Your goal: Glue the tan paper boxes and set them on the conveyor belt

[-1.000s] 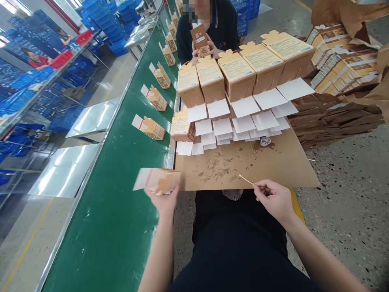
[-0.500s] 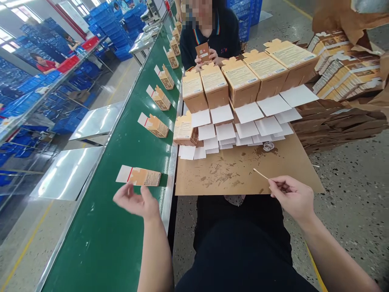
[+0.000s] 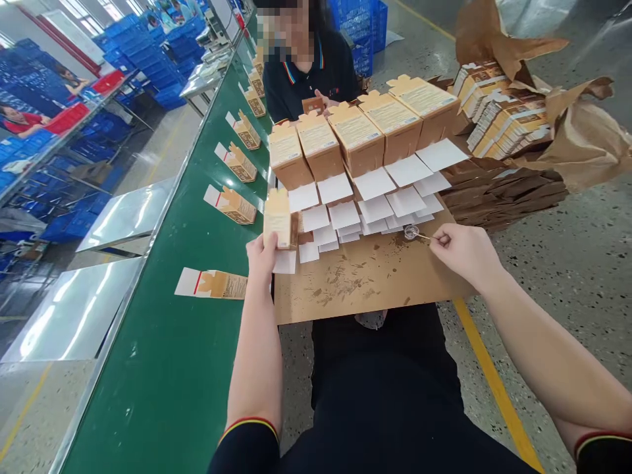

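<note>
My left hand (image 3: 263, 255) grips a small brown carton (image 3: 278, 217) at the near left end of the stacked cartons, its thumb across the printed face. In my right hand (image 3: 451, 245), thumb and fingers pinch a cotton swab (image 3: 425, 237). The swab's tip is at a small clear round dish (image 3: 411, 232) on the stained cardboard sheet (image 3: 340, 283). Beyond the dish stand rows of brown cartons (image 3: 358, 135) with white flaps (image 3: 336, 189) sticking out toward me. One carton (image 3: 217, 284) lies on the green conveyor belt (image 3: 162, 368), left of my left hand.
More open cartons (image 3: 237, 164) stand in a line along the belt. A co-worker (image 3: 309, 72) sits across the stack, holding a brown card or carton. Bundled flat cartons (image 3: 513, 118) in torn brown paper lie at the right. Metal tables (image 3: 64, 306) adjoin the belt's left side.
My left hand has moved from over the belt to the end carton and taken hold of it. My right hand has carried the swab forward to the dish. The view has shifted right.
</note>
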Demonstrator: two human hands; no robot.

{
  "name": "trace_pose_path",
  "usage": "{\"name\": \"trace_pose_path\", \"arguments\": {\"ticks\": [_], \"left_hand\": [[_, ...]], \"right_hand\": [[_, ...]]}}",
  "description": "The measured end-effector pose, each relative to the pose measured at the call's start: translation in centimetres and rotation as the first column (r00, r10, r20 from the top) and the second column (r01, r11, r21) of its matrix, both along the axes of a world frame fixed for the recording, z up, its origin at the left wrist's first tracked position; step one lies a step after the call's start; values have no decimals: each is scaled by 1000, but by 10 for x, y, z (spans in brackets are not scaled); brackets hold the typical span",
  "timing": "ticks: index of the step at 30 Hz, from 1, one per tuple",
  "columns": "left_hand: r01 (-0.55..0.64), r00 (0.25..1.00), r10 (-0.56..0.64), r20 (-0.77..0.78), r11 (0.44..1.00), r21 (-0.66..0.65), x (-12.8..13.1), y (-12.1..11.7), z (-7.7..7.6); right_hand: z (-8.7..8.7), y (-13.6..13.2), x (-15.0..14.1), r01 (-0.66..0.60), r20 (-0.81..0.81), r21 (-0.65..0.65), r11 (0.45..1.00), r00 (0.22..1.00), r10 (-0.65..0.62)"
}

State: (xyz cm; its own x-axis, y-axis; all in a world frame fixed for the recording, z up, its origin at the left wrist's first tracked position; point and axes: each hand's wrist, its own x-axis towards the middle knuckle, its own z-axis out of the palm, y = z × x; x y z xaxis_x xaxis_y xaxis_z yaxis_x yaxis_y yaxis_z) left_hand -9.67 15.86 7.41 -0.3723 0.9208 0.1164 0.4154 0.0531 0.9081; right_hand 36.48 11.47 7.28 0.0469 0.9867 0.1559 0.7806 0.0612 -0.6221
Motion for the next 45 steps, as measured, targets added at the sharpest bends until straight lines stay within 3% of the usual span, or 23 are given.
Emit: {"name": "trace_pose_path", "arguments": {"ticks": [4, 7, 10, 14, 19, 22, 24, 29, 33, 37, 41, 45], "left_hand": [[-138, 926, 92, 365, 985, 102, -1, -72, -3], [-115, 819, 41, 572, 989, 94, 9, -112, -12], [-56, 753, 18, 658, 998, 37, 32, -131, -30], [-23, 721, -1, 693, 999, 27, 65, -129, -55], [29, 786, 16, 618, 998, -64, 78, -120, -62], [27, 831, 27, 555, 996, -89, 76, -119, -59], [20, 856, 33, 515, 995, -98, 76, -119, -58], [23, 910, 7, 414, 998, -66, 80, -121, -66], [-26, 982, 29, 189, 1000, -18, 89, -125, -79], [11, 1000, -11, 10, 1000, 20, 97, -132, -87], [27, 998, -28, -56, 1000, -8, 99, -136, -84], [24, 999, -25, -24, 999, -36, 99, -133, -81]], "right_hand": [[-10, 29, -3, -71, 70, -50, 996, 995, 74], [-15, 45, 1, -106, 107, -79, 991, 988, 114], [-16, 40, 10, -82, 108, -22, 996, 991, 84], [-19, -7, -9, -55, -43, 65, 996, 997, 58], [-46, -80, -99, -338, -319, 41, 940, 887, 333], [-66, -92, -144, -368, -331, 83, 926, 867, 373], [-74, -89, -157, -398, -299, 98, 912, 862, 409], [-77, -78, -151, -388, -254, 105, 915, 879, 402], [-71, -81, -130, -287, -317, 114, 951, 897, 308], [-66, -92, -106, -197, -363, 93, 976, 906, 217], [-59, -105, -93, -124, -376, 78, 989, 915, 145], [-53, -112, -95, -86, -406, 75, 993, 907, 109]]}}
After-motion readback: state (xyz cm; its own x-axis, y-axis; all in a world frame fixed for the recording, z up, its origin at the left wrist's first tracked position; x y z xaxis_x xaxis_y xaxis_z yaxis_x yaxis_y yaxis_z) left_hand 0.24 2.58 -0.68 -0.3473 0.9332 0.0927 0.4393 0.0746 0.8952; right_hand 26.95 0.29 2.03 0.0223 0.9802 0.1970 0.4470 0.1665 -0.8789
